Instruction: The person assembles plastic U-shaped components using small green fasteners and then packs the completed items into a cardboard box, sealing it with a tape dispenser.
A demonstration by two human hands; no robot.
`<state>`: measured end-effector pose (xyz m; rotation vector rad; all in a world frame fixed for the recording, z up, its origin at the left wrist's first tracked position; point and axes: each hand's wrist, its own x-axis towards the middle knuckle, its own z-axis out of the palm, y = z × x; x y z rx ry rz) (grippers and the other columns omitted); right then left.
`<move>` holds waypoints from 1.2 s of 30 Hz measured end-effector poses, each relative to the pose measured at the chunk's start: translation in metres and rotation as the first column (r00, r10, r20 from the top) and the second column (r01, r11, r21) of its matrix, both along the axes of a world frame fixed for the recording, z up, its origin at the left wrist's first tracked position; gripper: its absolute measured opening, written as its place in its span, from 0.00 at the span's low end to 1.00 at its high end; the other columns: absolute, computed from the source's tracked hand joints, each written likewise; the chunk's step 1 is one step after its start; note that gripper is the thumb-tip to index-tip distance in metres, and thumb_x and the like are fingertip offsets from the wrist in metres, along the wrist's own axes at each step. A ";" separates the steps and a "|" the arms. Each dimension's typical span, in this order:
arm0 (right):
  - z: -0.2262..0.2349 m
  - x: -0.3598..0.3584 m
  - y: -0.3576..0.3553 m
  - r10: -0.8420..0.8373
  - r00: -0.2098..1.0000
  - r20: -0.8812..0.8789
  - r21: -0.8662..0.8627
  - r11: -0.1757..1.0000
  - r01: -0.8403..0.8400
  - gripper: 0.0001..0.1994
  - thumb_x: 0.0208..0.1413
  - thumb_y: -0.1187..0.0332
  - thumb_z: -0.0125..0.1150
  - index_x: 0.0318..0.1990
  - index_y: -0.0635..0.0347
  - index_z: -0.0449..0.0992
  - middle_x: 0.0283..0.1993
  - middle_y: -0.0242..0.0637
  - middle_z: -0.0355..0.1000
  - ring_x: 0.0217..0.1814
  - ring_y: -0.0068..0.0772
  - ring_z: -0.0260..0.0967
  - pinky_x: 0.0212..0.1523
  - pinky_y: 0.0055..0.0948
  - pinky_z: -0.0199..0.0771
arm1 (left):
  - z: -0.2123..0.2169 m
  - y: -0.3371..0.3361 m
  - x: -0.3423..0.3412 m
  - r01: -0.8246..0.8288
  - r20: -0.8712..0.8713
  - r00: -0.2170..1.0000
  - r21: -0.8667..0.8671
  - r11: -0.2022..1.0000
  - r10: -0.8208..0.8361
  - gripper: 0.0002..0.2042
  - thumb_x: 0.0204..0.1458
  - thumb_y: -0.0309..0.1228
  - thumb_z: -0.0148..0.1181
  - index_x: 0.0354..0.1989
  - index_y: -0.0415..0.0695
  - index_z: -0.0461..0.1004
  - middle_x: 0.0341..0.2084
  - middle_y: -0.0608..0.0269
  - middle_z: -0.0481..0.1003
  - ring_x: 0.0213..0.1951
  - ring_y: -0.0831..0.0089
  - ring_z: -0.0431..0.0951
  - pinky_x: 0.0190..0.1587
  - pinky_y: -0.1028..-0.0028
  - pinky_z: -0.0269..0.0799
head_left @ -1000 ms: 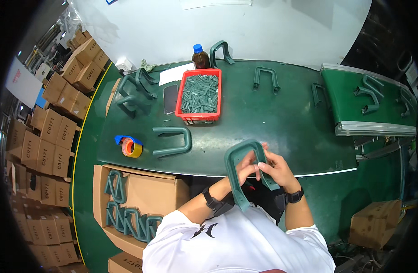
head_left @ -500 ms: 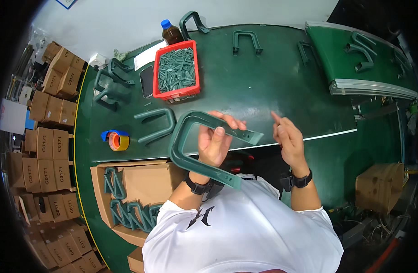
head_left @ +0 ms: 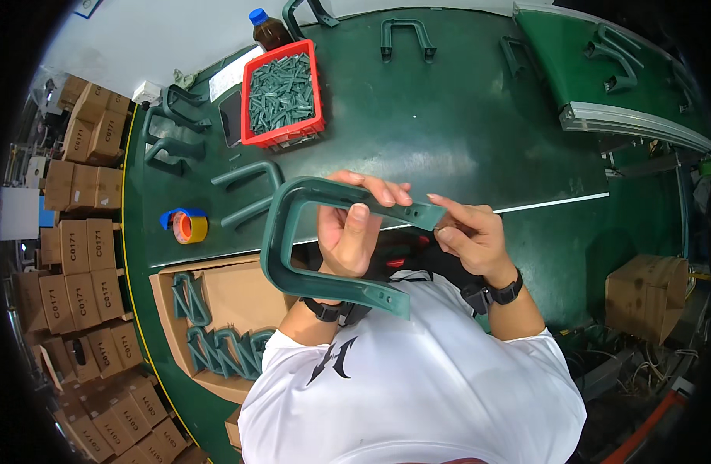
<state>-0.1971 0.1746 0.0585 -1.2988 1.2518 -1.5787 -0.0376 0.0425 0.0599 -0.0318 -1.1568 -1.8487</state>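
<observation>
My left hand (head_left: 346, 236) grips a green U-shaped handle (head_left: 275, 240) by its upper arm, thumb in front and fingers over the top edge. The handle's bend faces left, and both flat ends, with small holes in them, extend right. At the tip of the upper arm, my right hand (head_left: 477, 241) closes its index finger and thumb around the end. Whether a small part sits between those fingers is hidden. Beyond them stands a red bin (head_left: 319, 104) full of small green plastic pieces (head_left: 282, 93). Another green U-shaped handle (head_left: 274, 176) lies left of the held one.
An open carton (head_left: 160, 298) with more green handles is at lower left, below a tape roll (head_left: 189, 226). A bottle (head_left: 270, 32) and phone (head_left: 230, 118) flank the bin. More handles (head_left: 407, 31) stand along the table's back; a conveyor (head_left: 545, 62) is at right.
My right hand has moved left and closed its fingers at the handle's upper end. My left hand and the handle have shifted slightly left in view, as the whole view moved a little.
</observation>
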 end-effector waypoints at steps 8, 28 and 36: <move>-0.003 -0.001 0.001 -0.036 0.999 -0.034 -0.035 0.999 0.035 0.20 0.59 0.77 0.59 0.60 0.65 0.75 0.22 0.31 0.68 0.20 0.19 0.61 0.23 0.22 0.61 | -0.001 0.003 -0.001 0.000 0.022 1.000 0.020 1.000 0.000 0.16 0.67 0.35 0.52 0.59 0.46 0.60 0.40 0.55 0.73 0.45 0.59 0.77 0.61 0.46 0.66; -0.001 0.004 0.000 -0.088 0.992 0.089 0.039 0.996 0.085 0.14 0.66 0.74 0.51 0.54 0.67 0.78 0.19 0.30 0.65 0.17 0.17 0.59 0.19 0.20 0.58 | -0.010 0.008 -0.001 -0.058 0.070 0.996 0.075 0.996 0.053 0.15 0.67 0.35 0.52 0.58 0.45 0.61 0.39 0.56 0.72 0.44 0.58 0.77 0.60 0.47 0.67; -0.002 0.010 0.002 -0.210 0.938 0.276 0.193 0.968 0.160 0.15 0.69 0.70 0.48 0.55 0.68 0.77 0.22 0.27 0.66 0.19 0.15 0.56 0.19 0.19 0.55 | -0.012 0.006 -0.001 -0.041 0.057 0.998 0.016 0.999 0.040 0.15 0.67 0.35 0.52 0.57 0.45 0.60 0.38 0.56 0.73 0.42 0.59 0.77 0.58 0.49 0.68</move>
